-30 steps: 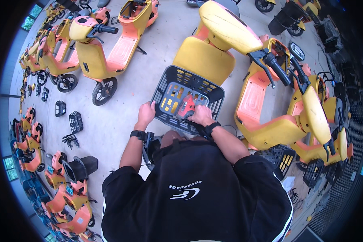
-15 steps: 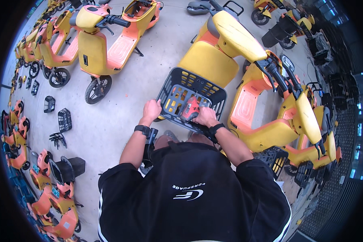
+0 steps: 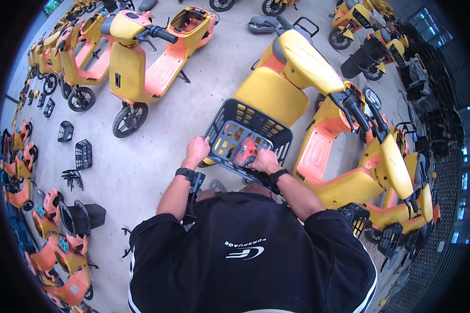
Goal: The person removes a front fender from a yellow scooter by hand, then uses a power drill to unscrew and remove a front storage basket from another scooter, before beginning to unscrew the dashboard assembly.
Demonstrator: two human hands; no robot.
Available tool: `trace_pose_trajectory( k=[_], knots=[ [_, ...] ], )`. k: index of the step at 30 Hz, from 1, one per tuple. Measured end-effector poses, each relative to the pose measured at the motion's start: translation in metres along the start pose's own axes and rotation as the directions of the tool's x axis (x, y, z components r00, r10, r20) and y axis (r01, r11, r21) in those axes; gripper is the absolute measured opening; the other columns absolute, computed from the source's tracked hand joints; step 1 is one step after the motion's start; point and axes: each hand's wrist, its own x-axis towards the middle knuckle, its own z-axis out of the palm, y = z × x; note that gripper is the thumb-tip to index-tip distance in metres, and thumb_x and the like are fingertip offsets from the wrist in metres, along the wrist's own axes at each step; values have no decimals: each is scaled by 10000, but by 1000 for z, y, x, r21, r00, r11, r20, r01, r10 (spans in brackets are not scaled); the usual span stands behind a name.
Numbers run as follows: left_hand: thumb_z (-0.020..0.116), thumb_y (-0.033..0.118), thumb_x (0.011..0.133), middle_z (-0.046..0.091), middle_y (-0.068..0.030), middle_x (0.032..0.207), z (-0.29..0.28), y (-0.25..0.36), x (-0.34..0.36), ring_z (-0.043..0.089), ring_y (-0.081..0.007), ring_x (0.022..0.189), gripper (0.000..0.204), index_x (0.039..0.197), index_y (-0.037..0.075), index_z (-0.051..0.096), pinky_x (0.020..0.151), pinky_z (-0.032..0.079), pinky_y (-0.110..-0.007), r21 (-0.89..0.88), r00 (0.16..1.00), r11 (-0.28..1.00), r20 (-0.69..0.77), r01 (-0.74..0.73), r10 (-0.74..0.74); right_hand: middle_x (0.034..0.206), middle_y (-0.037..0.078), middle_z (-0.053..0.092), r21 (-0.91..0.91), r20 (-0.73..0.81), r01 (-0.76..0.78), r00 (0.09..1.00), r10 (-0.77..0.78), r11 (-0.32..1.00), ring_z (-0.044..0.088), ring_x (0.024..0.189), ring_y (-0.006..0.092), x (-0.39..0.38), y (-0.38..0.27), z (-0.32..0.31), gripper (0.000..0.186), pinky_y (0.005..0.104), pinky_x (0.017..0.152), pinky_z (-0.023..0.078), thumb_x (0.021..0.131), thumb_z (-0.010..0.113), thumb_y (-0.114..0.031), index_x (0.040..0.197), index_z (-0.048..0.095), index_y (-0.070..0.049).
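Note:
A dark plastic basket [image 3: 230,113] with slotted walls sits at the front of a yellow scooter [image 3: 271,94], right before me. My left hand [image 3: 197,150] is closed around the basket's left rim. Inside the basket, my right hand [image 3: 265,160] grips a red and black cordless drill [image 3: 246,152] by its handle. The drill points down toward the basket's floor; its tip is hidden from this angle. Yellow shows through the slots in the basket.
Another yellow and orange scooter [image 3: 326,141] stands close on the right, its handlebar near the basket. A further scooter [image 3: 128,70] is parked ahead left. Loose baskets [image 3: 83,154] lie on the floor at left, near a dark bin [image 3: 89,216].
The view has shifted slightly, so the scene sits a little lower. Both hands keep their holds on the basket rim and the drill, with little visible movement.

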Motion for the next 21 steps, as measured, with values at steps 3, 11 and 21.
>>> trace_pose_trajectory(
  k=[3,11,21],
  knots=[
    [489,287,915,628,-273,857,2,-3,3,593,-443,852,364,871,-36,651,779,473,-488,-1,1000,1000,-10,5,-5,938,182,670,26,-48,16,999,-15,1000,644,903,319,-3,-1,0,593,401,819,504,583,782,-421,990,643,-13],
    [493,289,912,632,-265,857,7,-5,0,600,-434,852,363,856,-30,656,776,480,-489,2,999,1000,-47,-27,27,928,157,680,46,-77,-49,996,52,998,658,878,305,0,0,8,542,385,774,521,580,796,-429,947,681,-47],
    [494,295,914,631,-268,854,5,-4,-2,600,-438,840,371,842,-29,659,772,482,-486,7,999,999,-31,-42,42,920,155,682,196,-79,-98,990,115,976,656,881,303,6,-2,18,574,384,788,516,554,801,-425,972,680,-51]
  ],
)
